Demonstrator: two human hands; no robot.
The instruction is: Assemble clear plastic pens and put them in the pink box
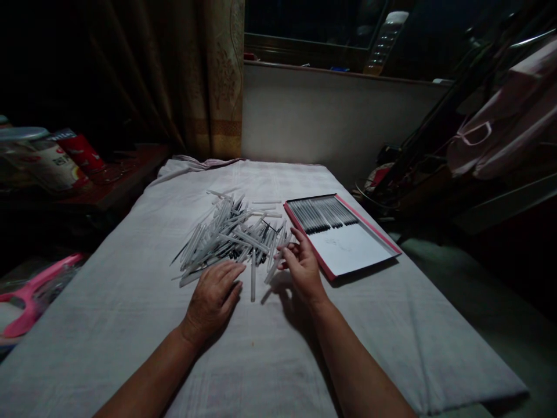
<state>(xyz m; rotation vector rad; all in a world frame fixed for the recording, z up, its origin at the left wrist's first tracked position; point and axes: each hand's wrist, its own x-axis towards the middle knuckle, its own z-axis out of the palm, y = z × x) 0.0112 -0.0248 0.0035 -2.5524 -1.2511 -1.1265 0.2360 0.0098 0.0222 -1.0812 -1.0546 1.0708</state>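
Observation:
A loose pile of slim translucent tubes (pixel 217 238), several with dark ends, lies in the middle of the cloth-covered table. They look like pen refills, but their exact kind is unclear. My left hand (pixel 213 293) rests palm down at the pile's near edge, fingers stretched out and holding nothing visible. Between the thumb and fingers of my right hand (pixel 302 264) is a clear tube (pixel 273 270), slanting down to the left. Close to that hand sits a shallow red-edged box (pixel 365 249), with rows of dark-ended tubes (pixel 322 213) along its far half. Another tube (pixel 253 278) lies between my hands.
White cloth (pixel 270 360) covers the table. On the left, a dark side table holds a lidded jar (pixel 47 165) and a red container (pixel 78 150); a pink-handled item (pixel 30 296) is lower. A plastic bottle (pixel 385 43) stands on the sill. Pink fabric (pixel 500 122) hangs right.

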